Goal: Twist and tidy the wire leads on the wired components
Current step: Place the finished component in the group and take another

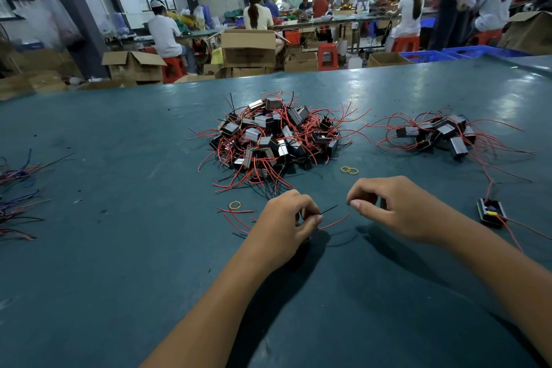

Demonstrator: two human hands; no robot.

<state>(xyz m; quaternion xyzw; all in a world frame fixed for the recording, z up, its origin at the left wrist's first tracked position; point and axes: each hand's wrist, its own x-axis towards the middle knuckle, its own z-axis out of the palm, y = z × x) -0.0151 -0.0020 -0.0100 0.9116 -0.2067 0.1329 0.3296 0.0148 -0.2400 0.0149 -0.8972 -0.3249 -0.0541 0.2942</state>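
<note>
A big pile of black wired components [270,136] with red and black leads lies mid-table. A smaller pile [439,134] lies to its right. My left hand [286,224] pinches a black lead [328,210] and a red lead [334,222] that stick out to the right; the component they belong to is hidden under the hand. My right hand [388,206] hovers just right of the lead tips with curled fingers and holds nothing I can see. A single black component [491,212] with red leads lies at the right.
Yellow rubber bands [349,170] lie near the big pile, another rubber band [234,205] left of my left hand. Loose blue and red wires [18,197] lie at the table's left edge. Beyond the green table [119,248] are cartons, stools and seated workers.
</note>
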